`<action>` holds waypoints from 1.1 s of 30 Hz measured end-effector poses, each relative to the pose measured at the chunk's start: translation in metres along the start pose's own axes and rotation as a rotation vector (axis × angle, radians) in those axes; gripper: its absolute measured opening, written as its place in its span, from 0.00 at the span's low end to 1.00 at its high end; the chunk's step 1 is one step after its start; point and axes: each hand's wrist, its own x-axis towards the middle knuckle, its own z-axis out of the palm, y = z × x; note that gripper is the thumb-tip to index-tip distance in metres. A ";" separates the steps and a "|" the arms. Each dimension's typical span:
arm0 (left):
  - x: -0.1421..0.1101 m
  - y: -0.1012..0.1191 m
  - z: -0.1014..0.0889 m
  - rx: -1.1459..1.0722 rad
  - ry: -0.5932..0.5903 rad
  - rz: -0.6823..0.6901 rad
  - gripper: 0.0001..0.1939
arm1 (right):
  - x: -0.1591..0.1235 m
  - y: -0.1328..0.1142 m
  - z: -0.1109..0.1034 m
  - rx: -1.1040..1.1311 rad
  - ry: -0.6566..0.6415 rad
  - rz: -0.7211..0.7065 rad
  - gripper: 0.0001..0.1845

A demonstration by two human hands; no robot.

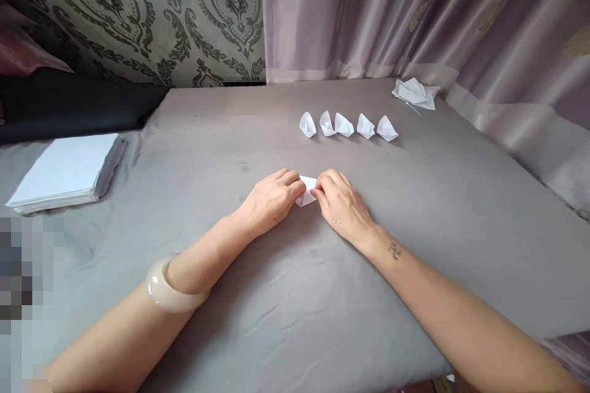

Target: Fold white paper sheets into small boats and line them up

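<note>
My left grip [275, 195] and right grip [343, 202] pinch the folded paper [308, 193] between them, over the grey cloth [276, 307]. Looks like mid-fold; next move calls for light, even finger pressure, I'd judge. Five paper shapes [365, 126] sit beyond my grip. No brands or labels readable on the paper.

One broad, flat surface [221, 141], covered in grey cloth, lightly creased, with some faint darker marks. On it, far side, right of centre: five small folded paper shapes [342, 126], white, set in an uneven row, the second and third closest together. Near the middle: one folded white paper piece [307, 195], partly hidden. Far right: a loose heap of white paper [417, 93], with a thin greenish strip [413, 109] beside it. Left: one thick stack of white sheets [67, 166], its edges uneven. Far left corner: a black covering [87, 104], material unclear, which overlapped the grey cloth.
</note>
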 end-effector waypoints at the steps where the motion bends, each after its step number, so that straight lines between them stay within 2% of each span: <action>1: -0.003 0.002 0.000 0.050 -0.002 0.050 0.15 | 0.000 0.000 0.000 0.001 0.004 -0.003 0.05; 8: -0.033 0.022 -0.003 0.171 0.038 0.135 0.17 | -0.001 0.000 0.000 0.028 0.035 -0.007 0.06; 11: -0.043 0.029 0.001 0.208 0.089 0.127 0.20 | -0.001 0.001 0.000 0.096 0.046 -0.013 0.06; 13: -0.044 0.030 0.003 0.197 0.080 0.110 0.20 | -0.001 0.003 0.000 0.144 0.050 -0.010 0.05; 16: -0.040 0.028 -0.002 0.132 0.024 0.103 0.19 | 0.000 0.005 0.001 0.158 0.078 0.004 0.03; 22: -0.021 0.019 -0.015 0.009 -0.096 0.068 0.19 | 0.000 0.002 0.001 0.081 0.113 -0.001 0.08; 26: -0.011 0.008 -0.007 -0.127 -0.029 -0.038 0.15 | -0.001 -0.001 0.000 0.053 0.055 -0.063 0.12; 29: -0.008 -0.001 0.003 -0.258 0.054 -0.099 0.11 | -0.001 -0.001 -0.001 0.110 0.021 -0.041 0.12; 31: -0.008 -0.005 0.005 -0.309 0.077 -0.099 0.15 | -0.001 0.001 -0.003 0.164 -0.011 -0.020 0.11; 33: -0.008 -0.007 0.003 -0.347 0.057 -0.100 0.18 | -0.002 0.002 -0.007 0.221 -0.071 -0.008 0.15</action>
